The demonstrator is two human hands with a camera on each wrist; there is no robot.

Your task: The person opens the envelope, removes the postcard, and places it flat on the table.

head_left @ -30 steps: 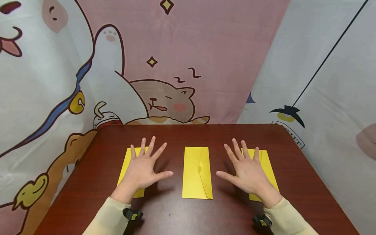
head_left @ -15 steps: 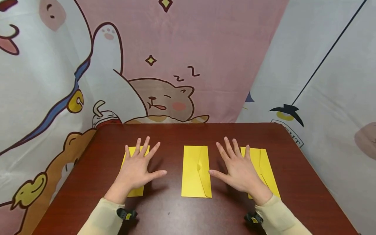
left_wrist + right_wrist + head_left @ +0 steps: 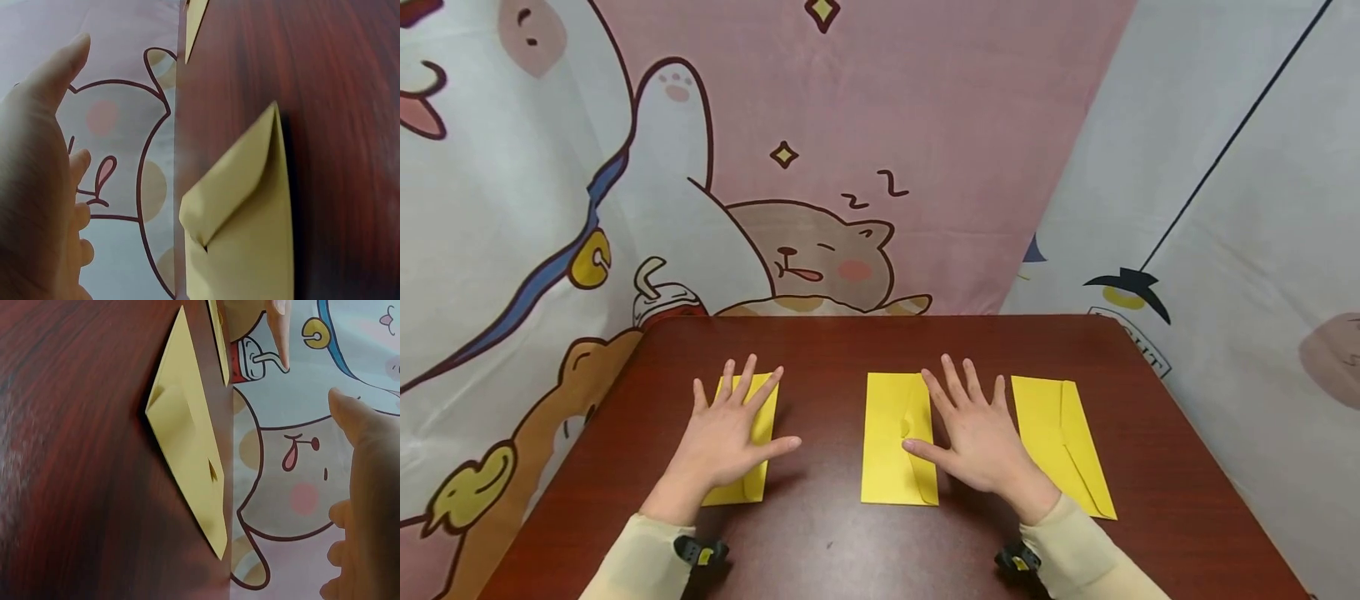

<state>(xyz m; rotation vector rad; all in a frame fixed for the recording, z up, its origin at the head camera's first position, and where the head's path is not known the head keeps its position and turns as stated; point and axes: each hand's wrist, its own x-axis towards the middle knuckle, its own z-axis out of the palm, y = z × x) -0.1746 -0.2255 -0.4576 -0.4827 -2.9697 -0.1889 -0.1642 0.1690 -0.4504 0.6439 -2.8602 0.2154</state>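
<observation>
Three yellow envelopes lie flat in a row on the brown table. My left hand (image 3: pixel 722 437), fingers spread and palm down, hovers over the left envelope (image 3: pixel 752 483) and hides much of it. In the left wrist view that envelope (image 3: pixel 244 231) shows its folded flap, apart from the hand. My right hand (image 3: pixel 977 437), also spread, is between the middle envelope (image 3: pixel 886 442) and the right envelope (image 3: pixel 1060 442). Its thumb overlaps the middle one's flap in the head view. From the right wrist, an envelope (image 3: pixel 184 437) lies below the raised right hand (image 3: pixel 375 481). Neither hand holds anything.
The wooden table (image 3: pixel 827 550) has a far edge against a cartoon-printed cloth (image 3: pixel 925 125). Dark bands (image 3: pixel 700 552) with small devices sit at both wrists, below pale yellow sleeves (image 3: pixel 640 558).
Both hands have drifted left, still spread. The right hand has moved off the right envelope, now fully uncovered, toward the middle one. The envelopes have stayed in place.
</observation>
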